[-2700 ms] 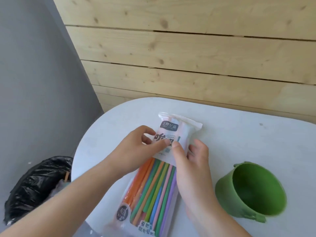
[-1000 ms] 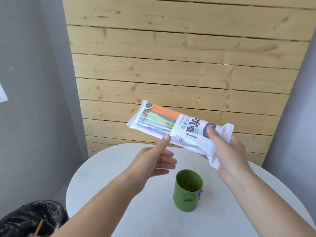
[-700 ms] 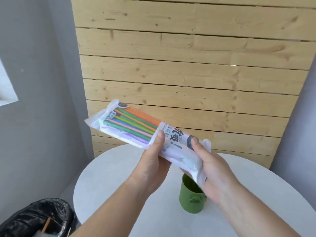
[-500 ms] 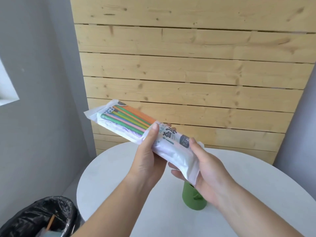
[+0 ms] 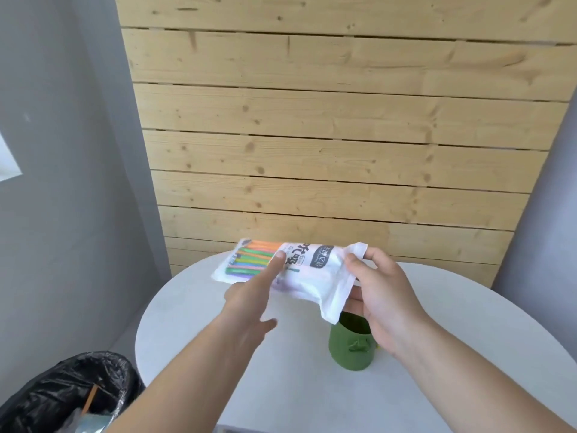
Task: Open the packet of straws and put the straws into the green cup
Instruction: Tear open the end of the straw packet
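Note:
The packet of straws (image 5: 315,273) is held in the air above the round white table (image 5: 468,339), lying almost level. Coloured straws show through its left half; its right half is white with print. My right hand (image 5: 384,295) grips the white right end, thumb on top and fingers underneath. My left hand (image 5: 249,295) is blurred and reaches up from below-left, with a straight finger lying on the packet's middle and the thumb spread away from it. The green cup (image 5: 351,351) stands upright on the table under the packet's right end, partly hidden by my right hand.
A bin lined with a black bag (image 5: 62,398) stands on the floor at the lower left, beside the table. A wooden plank wall (image 5: 312,151) rises right behind the table, with grey walls on both sides.
The packet has come down closer to the table and turned more level. My left hand let go of its grip round the packet's middle and now only lays a finger on it.

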Motion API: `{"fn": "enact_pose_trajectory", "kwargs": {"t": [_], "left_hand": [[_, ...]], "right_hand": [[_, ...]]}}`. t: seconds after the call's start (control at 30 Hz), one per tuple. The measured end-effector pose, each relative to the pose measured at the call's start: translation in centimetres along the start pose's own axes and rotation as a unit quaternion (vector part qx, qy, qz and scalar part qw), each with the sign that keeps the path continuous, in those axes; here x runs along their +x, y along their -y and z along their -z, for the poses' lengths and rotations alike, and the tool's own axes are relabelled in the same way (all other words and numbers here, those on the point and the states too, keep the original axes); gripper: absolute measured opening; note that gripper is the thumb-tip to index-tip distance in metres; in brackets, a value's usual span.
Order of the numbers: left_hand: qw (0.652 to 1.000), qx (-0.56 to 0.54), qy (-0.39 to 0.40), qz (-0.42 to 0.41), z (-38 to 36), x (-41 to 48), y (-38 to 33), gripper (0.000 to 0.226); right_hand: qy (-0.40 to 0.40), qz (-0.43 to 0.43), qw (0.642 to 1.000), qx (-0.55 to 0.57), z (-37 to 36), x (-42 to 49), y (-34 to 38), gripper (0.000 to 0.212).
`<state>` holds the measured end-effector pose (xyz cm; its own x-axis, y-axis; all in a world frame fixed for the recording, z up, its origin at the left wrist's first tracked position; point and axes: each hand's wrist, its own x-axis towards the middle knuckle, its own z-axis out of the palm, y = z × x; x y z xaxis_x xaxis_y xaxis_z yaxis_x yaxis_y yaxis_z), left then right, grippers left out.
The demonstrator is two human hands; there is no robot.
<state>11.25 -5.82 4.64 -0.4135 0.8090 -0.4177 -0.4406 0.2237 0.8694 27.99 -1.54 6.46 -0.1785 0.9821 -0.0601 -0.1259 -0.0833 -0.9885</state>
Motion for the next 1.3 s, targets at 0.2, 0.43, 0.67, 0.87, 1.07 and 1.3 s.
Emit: {"fn": "enact_pose_trajectory", "kwargs": {"t": [0.2, 0.43, 0.67, 0.87, 1.07, 1.3], "left_hand": [[0.959, 0.167, -0.019, -0.230, -0.9, -1.1, -0.3, 0.035], [0.928, 0.231, 0.182, -0.230, -0.4, -2.3, -1.2, 0.022], [0.915, 0.257, 0.194, -0.242, 0.5, -2.9, -2.5, 0.028], [0.912, 0.255, 0.212, -0.241, 0.9, -2.6, -2.7, 0.018], [0.908, 0.266, 0.212, -0.246, 1.2, -2.2, -2.6, 0.011], [0.888, 0.309, 0.173, -0.293, 1.1, -2.2, -2.3, 0.011]], "right_hand": [[0.020, 0.057, 0.995, -0.078, -0.9, -0.7, -0.4, 0.006], [0.149, -0.009, 0.988, 0.045, -0.7, -0.8, -0.1, 0.031], [0.216, 0.007, 0.974, 0.070, -0.4, -0.7, 0.2, 0.026], [0.197, 0.015, 0.978, 0.064, -0.4, -0.6, 0.1, 0.023], [0.192, 0.017, 0.979, 0.065, -0.4, -0.7, 0.0, 0.021], [0.184, 0.023, 0.981, 0.058, -0.5, -0.8, -0.1, 0.021]]}}
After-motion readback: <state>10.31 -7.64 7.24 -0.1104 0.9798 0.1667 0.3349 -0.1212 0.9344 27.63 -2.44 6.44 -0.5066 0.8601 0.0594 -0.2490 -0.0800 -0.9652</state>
